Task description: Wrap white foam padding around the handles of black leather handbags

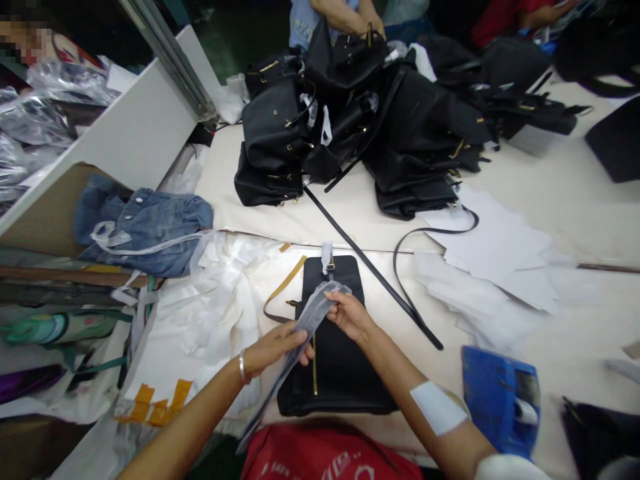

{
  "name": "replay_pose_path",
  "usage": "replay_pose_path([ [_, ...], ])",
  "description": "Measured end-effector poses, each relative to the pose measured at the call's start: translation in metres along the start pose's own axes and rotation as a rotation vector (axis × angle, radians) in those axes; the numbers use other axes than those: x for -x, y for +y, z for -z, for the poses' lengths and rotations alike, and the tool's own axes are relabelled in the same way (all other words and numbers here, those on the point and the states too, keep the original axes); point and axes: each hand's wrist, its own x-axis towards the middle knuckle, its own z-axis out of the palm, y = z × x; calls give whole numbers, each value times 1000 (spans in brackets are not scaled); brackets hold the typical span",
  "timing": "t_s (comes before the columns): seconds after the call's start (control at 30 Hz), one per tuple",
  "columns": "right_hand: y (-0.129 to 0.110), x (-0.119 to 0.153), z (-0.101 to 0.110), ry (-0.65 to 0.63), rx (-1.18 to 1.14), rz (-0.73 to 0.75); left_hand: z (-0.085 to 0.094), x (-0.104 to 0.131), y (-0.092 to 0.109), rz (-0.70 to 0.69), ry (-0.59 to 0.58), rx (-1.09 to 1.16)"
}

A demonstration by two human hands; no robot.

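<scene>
A black backpack (345, 363) with a gold zipper lies flat on the table in front of me, its flap pointing away. Above it, a long strip of translucent plastic (316, 312) runs slantwise from the flap's buckle area down past the table edge. My left hand (285, 345) grips the strip's middle between thumb and fingers. My right hand (346, 315) pinches the strip near its upper end. White wrapping (327, 253) covers the strap piece at the top of the flap. A narrow strap with a tan underside (287, 283) curves out on the bag's left.
Black bags (280, 127) are piled across the back. Loose black straps (370, 267) lie to the right, near white paper sheets (500, 240). A blue container (500, 397) stands right; white tissue (205, 313) and a denim garment (150, 223) lie left. A person's arms (350, 17) show behind.
</scene>
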Motion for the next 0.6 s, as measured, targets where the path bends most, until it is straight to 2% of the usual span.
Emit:
replay_pose_path([
  [0.07,-13,-8,4,34,-16,20,-3,38,-15,136,-147,183],
  [0.13,-17,-11,3,78,-30,48,-4,66,-29,227,-222,287],
  [0.2,-11,-2,-4,87,-25,61,-3,80,-38,242,-215,353],
  [0.27,6,22,-16,31,42,25,-1,77,-37,184,-122,432],
  [0.33,30,55,-34,-88,174,-63,-2,58,-26,74,-6,523],
  [0.4,57,86,-52,-205,290,-149,-6,28,-7,-59,76,596],
  [0.43,69,97,-59,-224,307,-160,-8,10,4,-128,105,624],
  [0.53,87,110,-64,-173,290,-158,-14,-42,32,-281,202,665],
  [0.6,79,100,-54,-122,312,-143,-15,-67,40,-290,305,606],
])
